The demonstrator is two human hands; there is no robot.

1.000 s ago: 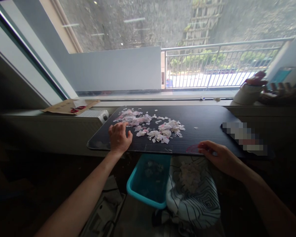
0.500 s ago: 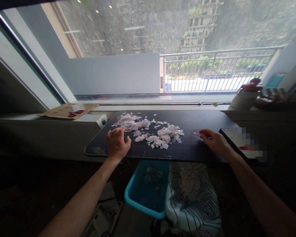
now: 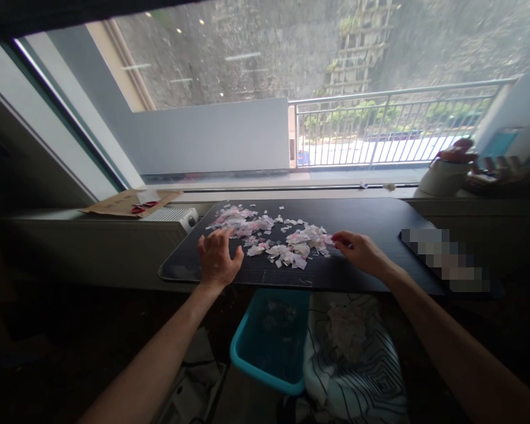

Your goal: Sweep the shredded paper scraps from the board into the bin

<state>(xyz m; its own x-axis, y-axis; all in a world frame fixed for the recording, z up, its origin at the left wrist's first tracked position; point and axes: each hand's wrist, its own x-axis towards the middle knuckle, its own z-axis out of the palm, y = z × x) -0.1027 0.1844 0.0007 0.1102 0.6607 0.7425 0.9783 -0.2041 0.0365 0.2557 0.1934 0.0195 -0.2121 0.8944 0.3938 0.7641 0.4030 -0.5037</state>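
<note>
A loose pile of pink and white paper scraps (image 3: 287,241) lies spread over the left half of a black tabletop (image 3: 371,218). My left hand (image 3: 216,262) rests flat on the table just left of the pile, fingers spread and open, holding nothing. My right hand (image 3: 362,253) is at the pile's right edge, fingertips pinched together on a thin pink translucent piece that touches the scraps.
Below the table's front edge sit a teal bin (image 3: 269,347) and a black-and-white patterned cloth (image 3: 357,365), both holding scraps. A flat blurred item (image 3: 441,259) lies at the table's right. On the sill are a white pot (image 3: 441,174), cardboard (image 3: 128,203) and a white device (image 3: 172,215).
My right hand has moved from the table's front right edge up and leftward to the right side of the scrap pile, carrying the pink piece. The left hand has barely moved.
</note>
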